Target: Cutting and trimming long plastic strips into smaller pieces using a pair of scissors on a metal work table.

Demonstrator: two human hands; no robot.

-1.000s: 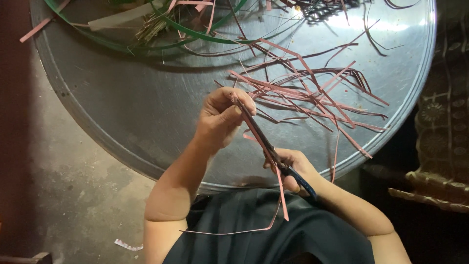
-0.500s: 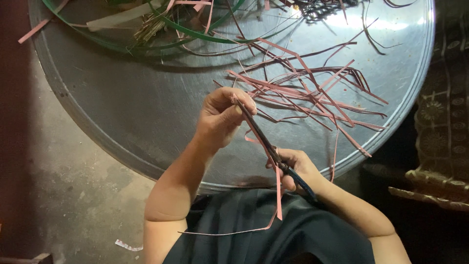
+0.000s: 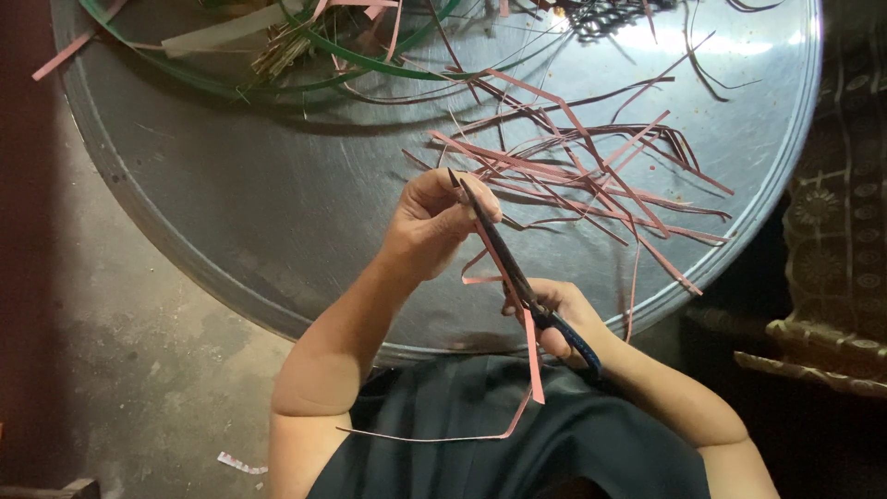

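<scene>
My left hand pinches the upper end of a long pink strip above a large round metal tray. My right hand grips dark-handled scissors, whose blades run up along the strip to my left fingers. The strip hangs down past my right hand and curls over my dark lap. A loose pile of thin pink strips lies on the tray just beyond both hands.
Green bands and pale slats lie at the tray's far side. A bare concrete floor is on the left. A patterned cloth sits beyond the tray's right rim.
The hanging pink strip has shifted slightly below my right hand. Both hands stay in nearly the same place with the scissors along the strip.
</scene>
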